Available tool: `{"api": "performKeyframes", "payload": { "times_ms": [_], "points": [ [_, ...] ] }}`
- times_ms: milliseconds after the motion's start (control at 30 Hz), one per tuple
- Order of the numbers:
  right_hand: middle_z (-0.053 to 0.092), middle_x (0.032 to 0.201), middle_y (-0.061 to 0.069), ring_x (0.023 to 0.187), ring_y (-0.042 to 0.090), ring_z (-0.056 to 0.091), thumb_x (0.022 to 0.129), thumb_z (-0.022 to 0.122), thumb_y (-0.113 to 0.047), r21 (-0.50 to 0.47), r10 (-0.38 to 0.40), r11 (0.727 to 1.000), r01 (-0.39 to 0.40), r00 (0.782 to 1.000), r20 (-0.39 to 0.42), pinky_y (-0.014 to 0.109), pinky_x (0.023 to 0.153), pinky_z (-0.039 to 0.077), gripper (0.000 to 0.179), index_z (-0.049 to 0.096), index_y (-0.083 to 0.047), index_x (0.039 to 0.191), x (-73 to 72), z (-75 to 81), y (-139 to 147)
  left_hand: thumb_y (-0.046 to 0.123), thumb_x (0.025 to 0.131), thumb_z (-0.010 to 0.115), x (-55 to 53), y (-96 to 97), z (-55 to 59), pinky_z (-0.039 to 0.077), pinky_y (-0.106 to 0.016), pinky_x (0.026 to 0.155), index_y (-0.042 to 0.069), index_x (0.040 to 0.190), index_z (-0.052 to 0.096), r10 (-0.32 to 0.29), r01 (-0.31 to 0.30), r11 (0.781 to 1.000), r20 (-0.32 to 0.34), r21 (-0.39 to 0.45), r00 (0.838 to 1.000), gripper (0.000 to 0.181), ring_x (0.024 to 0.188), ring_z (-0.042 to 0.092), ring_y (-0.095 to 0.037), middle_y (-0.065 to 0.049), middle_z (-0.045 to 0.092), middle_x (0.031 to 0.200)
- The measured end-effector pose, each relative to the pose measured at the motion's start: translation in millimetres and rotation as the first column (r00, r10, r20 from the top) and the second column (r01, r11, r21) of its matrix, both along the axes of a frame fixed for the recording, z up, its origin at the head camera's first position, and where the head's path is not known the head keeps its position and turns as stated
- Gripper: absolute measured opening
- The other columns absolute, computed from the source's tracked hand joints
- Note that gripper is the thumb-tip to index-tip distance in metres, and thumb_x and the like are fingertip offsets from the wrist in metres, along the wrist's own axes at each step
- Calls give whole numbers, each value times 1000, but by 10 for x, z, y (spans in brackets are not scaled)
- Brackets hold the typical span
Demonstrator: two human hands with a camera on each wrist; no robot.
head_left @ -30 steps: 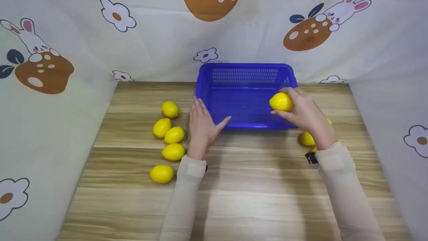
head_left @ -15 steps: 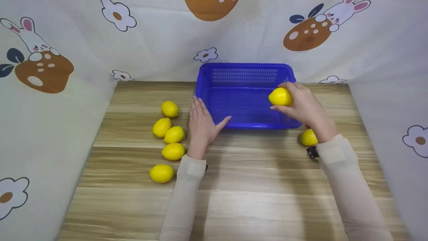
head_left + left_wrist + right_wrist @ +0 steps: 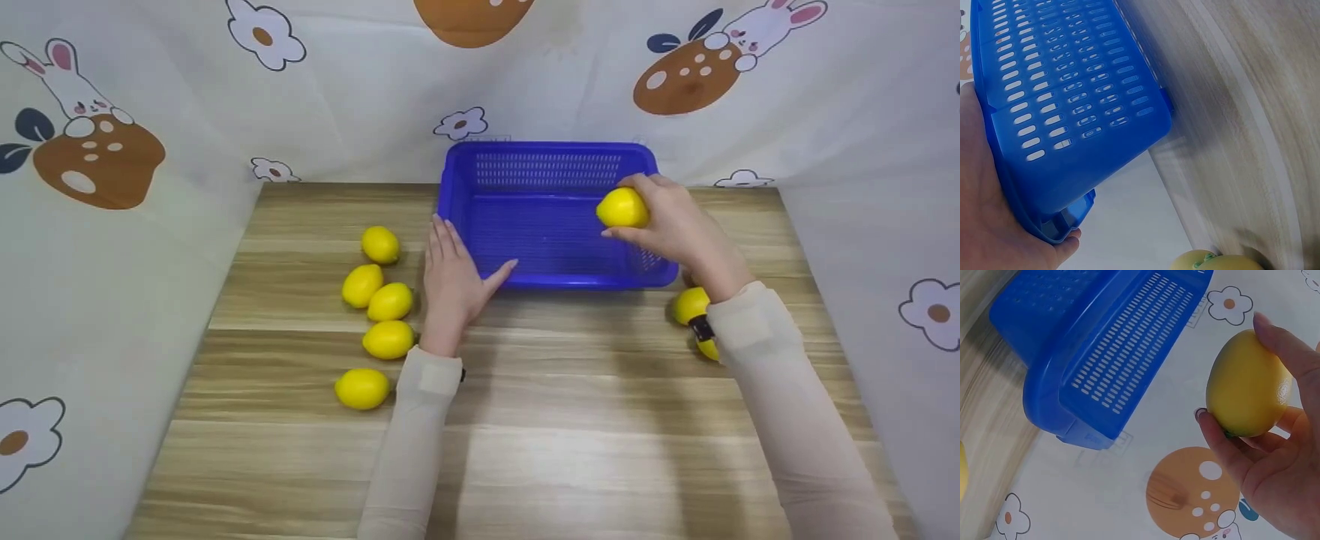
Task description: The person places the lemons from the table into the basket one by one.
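In the head view my right hand (image 3: 675, 225) grips a yellow lemon (image 3: 622, 208) between thumb and fingers, over the right part of a blue plastic basket (image 3: 555, 282). The right wrist view shows the same lemon (image 3: 1247, 385) held clear of the basket wall (image 3: 1123, 354). My left hand (image 3: 454, 281) rests at the basket's front left corner, fingers straight along the left rim and thumb out along the front rim. From the left wrist, this hand (image 3: 994, 214) lies against the rim of the slotted basket (image 3: 1072, 146). No lemon shows on the visible basket floor.
Several lemons (image 3: 388, 340) lie in a loose column on the wooden table (image 3: 555, 420), left of my left forearm. More lemons (image 3: 688, 306) sit by my right wrist, partly covered by the sleeve. A printed cloth (image 3: 360, 90) stands behind the basket and along both sides.
My right hand has moved slightly away from me and to the left with the lemon, higher over the basket in the view. The left hand has stayed in place.
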State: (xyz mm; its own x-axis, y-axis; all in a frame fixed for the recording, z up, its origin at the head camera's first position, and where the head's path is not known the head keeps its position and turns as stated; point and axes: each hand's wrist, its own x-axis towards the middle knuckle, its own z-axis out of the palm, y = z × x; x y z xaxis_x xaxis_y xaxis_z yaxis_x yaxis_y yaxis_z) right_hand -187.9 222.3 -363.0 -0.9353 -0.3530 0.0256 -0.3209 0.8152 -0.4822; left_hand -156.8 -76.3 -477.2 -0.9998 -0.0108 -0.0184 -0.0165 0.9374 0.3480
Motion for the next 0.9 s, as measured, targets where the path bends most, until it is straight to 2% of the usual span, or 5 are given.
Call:
{"api": "performKeyframes", "payload": {
  "times_ms": [167, 500, 900],
  "points": [
    [61, 121, 25, 103, 40, 58, 93, 84, -29, 9, 8, 1000, -8, 1000, 20, 56, 90, 57, 64, 54, 3, 139, -40, 12, 0, 84, 94, 47, -6, 6, -3, 11, -45, 133, -11, 164, 7, 1, -1, 1000, -9, -21, 1000, 125, 163, 10, -41, -31, 1, 174],
    [62, 123, 28, 107, 43, 57, 92, 84, -29, 48, 32, 998, -33, 999, 24, 58, 93, 54, 64, 55, 6, 137, -134, 27, -38, 81, 94, 49, -6, -6, 0, 10, -45, 133, -13, 163, 7, -6, 7, 1000, -21, 21, 1000, 124, 163, 6, -41, -31, -2, 173],
    [62, 123, 27, 110, 43, 56, 92, 84, -29, 65, 51, 996, -53, 998, 34, 58, 98, 52, 64, 56, 6, 138, -188, 23, -84, 82, 94, 48, -1, -1, 10, 11, -46, 133, -12, 163, 8, -7, 7, 1000, -16, -2, 1000, 124, 163, 7, -42, -32, 0, 173]
  ]
}}
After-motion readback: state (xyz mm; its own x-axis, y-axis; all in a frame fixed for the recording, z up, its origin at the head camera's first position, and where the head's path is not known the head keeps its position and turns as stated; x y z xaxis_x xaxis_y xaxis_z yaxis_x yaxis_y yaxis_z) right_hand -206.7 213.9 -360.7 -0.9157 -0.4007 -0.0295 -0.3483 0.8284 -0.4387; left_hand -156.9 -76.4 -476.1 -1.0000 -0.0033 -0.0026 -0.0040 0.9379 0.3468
